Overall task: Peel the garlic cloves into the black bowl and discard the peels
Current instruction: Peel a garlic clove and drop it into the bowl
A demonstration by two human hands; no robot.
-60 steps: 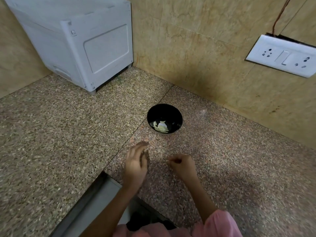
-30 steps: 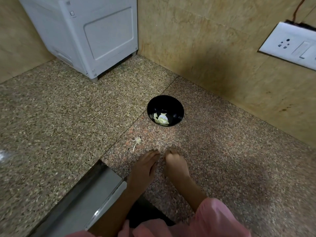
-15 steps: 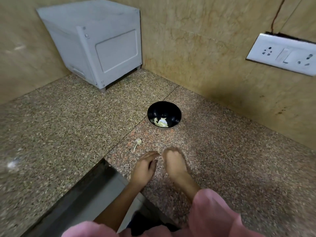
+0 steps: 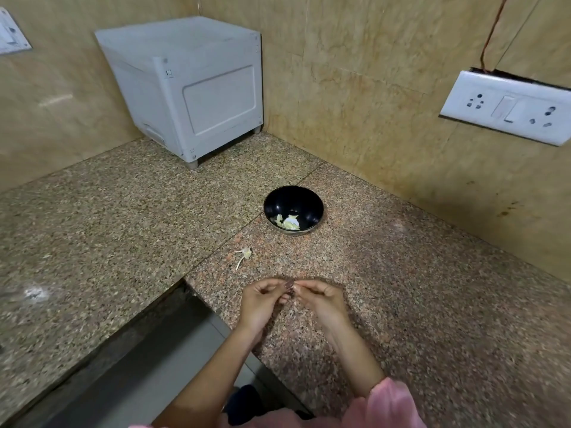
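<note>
Left hand, right hand: curled fingertips meeting, contents unclear. Glossy round black bowl at 12 o'clock on speckled granite counter.

Polished speckled granite counter — glossy black bowl — matt grey plastic box.

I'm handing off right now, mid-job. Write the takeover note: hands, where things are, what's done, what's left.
Hands: the left hand and right hand meet fingertip to fingertip over the counter, pinching a small piece. It is too small to tell clove from peel.
Things: the bowl stands beyond the hands and holds pale garlic pieces. A peel scrap lies loose on the counter, left of the line from hands to bowl.
Done: some garlic is in the bowl.
Left: finish the pinched piece and discard the peel scrap. No other cloves are in view.
</note>
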